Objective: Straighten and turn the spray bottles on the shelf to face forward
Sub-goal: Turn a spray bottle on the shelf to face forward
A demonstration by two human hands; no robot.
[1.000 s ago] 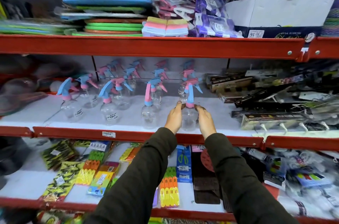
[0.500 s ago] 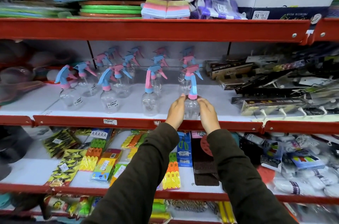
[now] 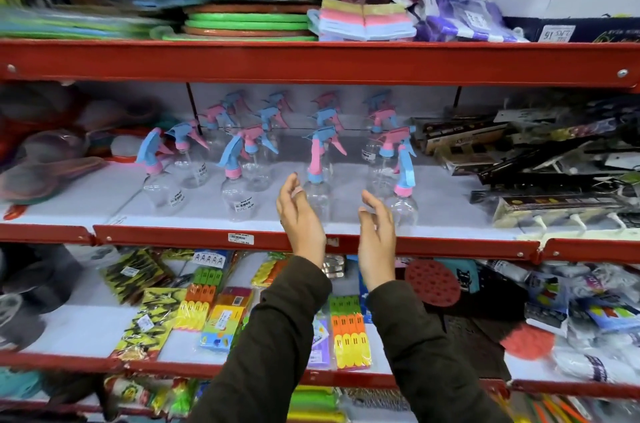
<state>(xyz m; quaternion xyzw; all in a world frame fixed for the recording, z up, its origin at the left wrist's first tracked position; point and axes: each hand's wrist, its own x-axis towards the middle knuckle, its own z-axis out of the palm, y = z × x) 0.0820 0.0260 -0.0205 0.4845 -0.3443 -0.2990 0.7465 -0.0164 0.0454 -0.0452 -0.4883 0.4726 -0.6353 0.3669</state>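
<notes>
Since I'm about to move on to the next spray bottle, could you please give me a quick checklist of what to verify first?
1. Both hands free: ok. The left hand and right hand are open, holding nothing.
2. Front right bottle upright: ok.
3. Front right bottle facing forward: ok, its trigger runs down the front.
4. Bottle between the hands upright: ok.
5. Front left bottles facing forward: not ok, their nozzles point sideways.
6. Back-row bottles aligned: cannot tell, blurred and partly hidden.

Left-shelf items (image 3: 52, 159) motion-blurred; rear spray bottles (image 3: 325, 111) indistinct.
</notes>
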